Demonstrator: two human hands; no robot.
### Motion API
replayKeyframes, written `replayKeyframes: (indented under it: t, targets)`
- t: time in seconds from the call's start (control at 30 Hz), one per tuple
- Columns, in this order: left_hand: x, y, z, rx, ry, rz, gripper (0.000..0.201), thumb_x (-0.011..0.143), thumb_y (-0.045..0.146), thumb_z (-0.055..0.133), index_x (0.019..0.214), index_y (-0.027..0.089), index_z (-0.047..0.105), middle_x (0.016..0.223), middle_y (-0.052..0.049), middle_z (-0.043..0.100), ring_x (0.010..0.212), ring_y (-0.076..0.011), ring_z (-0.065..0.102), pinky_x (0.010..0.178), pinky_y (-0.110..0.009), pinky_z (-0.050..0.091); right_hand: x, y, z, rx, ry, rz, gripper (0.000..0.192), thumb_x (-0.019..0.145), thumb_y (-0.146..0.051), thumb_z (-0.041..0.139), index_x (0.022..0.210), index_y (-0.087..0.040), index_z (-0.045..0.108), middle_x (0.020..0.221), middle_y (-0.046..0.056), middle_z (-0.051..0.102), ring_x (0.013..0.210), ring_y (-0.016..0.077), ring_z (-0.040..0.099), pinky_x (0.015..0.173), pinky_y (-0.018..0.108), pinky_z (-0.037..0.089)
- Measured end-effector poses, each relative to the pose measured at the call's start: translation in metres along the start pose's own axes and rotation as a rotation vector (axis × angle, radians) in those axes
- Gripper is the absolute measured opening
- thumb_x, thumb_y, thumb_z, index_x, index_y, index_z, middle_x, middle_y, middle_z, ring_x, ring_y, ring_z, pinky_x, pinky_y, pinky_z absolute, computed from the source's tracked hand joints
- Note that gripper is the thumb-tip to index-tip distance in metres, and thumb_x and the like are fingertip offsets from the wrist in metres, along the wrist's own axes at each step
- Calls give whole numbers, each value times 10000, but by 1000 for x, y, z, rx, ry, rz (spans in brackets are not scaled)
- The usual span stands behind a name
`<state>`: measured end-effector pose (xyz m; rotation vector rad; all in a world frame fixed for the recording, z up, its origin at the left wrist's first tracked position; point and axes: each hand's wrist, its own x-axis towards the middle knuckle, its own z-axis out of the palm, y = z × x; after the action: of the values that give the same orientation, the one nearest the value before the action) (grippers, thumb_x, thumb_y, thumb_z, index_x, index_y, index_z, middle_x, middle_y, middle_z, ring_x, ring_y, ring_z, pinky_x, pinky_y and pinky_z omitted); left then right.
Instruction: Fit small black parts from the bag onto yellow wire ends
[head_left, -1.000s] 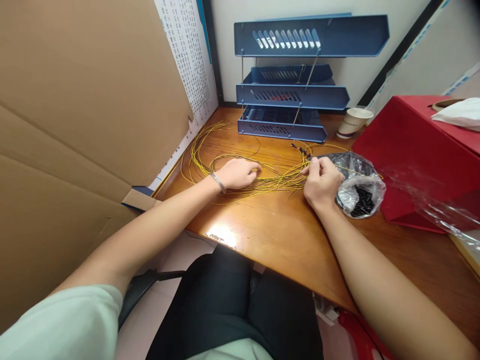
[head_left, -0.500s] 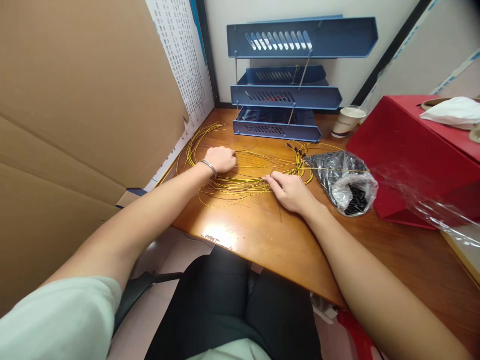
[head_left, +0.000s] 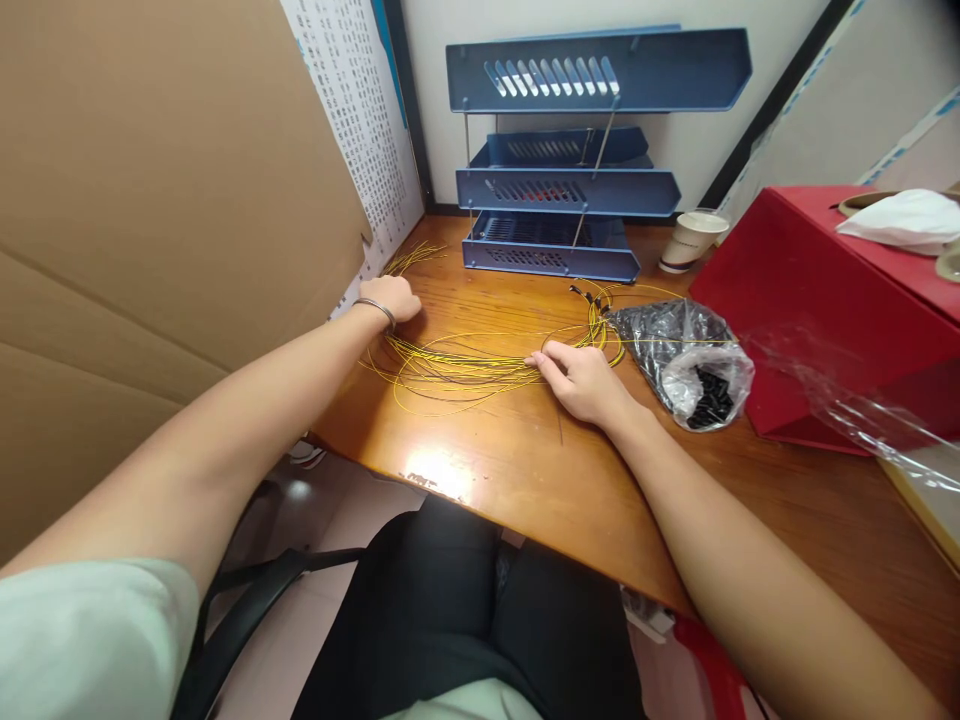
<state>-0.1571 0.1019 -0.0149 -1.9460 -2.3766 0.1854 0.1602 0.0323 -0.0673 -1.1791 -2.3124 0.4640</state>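
- Right hand (head_left: 581, 380), centre of frame: palm down, fingers loosely curled, fingertips pinching or pressing the yellow wire bundle (head_left: 465, 365) against the wooden desk (head_left: 540, 470); actual grip can't be confirmed.
- Left hand (head_left: 390, 297), left of centre, bracelet on wrist: curled over the far-left end of the same bundle; whether it's closed on strands, can't tell.
- Wires lie in loose loops between both hands, stretching right to the dark terminal ends (head_left: 589, 296).
- Handling guess: thin, light, springy, tangle-prone; strands likely slip apart, so best gathered as a whole bunch, mid-loop.
- Right of the hand: clear plastic bag of small black parts (head_left: 694, 360), red box (head_left: 832, 300).
- Upper centre: blue stacked paper trays (head_left: 570, 190), paper cup (head_left: 690, 240). Left: cardboard sheet (head_left: 165, 180).
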Motion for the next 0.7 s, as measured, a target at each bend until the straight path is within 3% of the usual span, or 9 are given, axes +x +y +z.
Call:
replayKeyframes:
  t: [0.1, 0.27, 0.37, 0.53, 0.6, 0.7]
  targets:
    - [-17, 24, 3, -11, 52, 123, 478, 878, 407, 475, 1203, 142, 704, 1231, -190, 720, 1175, -356, 659, 980, -443, 505, -1, 1, 0, 14, 19, 0, 321, 992, -368, 430, 703, -232, 461, 861, 86, 776, 716, 204, 677, 644, 299, 358]
    - [-51, 49, 3, -120, -14, 447, 381, 897, 469, 514, 1106, 233, 728, 1103, -46, 771, 1009, -219, 701, 839, -286, 497, 0, 3, 0, 32, 29, 5, 317, 985, -370, 432, 701, -232, 456, 860, 83, 781, 645, 189, 643, 625, 301, 350]
    - [-61, 45, 3, -190, -55, 517, 396, 923, 502, 481, 1071, 226, 725, 1034, -34, 779, 900, -193, 700, 766, -277, 469, 0, 4, 1, 39, 30, 10, 319, 983, -378, 431, 700, -232, 441, 867, 83, 785, 635, 187, 635, 616, 300, 344]
    - [-53, 29, 5, -179, -113, 520, 336, 880, 461, 560, 1013, 195, 716, 982, -48, 778, 814, -179, 682, 671, -262, 415, 0, 5, 2, 12, 63, 4, 317, 989, -370, 424, 704, -232, 443, 851, 81, 781, 579, 173, 587, 611, 309, 339]
    - [-50, 26, 4, -162, -120, 520, 314, 888, 427, 546, 1008, 202, 729, 994, -47, 781, 822, -176, 683, 675, -259, 414, 0, 5, 2, 0, 106, 1, 319, 1003, -373, 411, 718, -233, 441, 885, 91, 781, 656, 194, 637, 649, 314, 373]
    - [-52, 29, 2, -187, -113, 570, 330, 907, 441, 528, 1003, 212, 745, 1005, -43, 784, 852, -180, 684, 707, -263, 430, 2, 6, 2, 14, 145, -3, 306, 1031, -374, 374, 771, -232, 452, 1029, 120, 772, 925, 237, 707, 781, 322, 440]
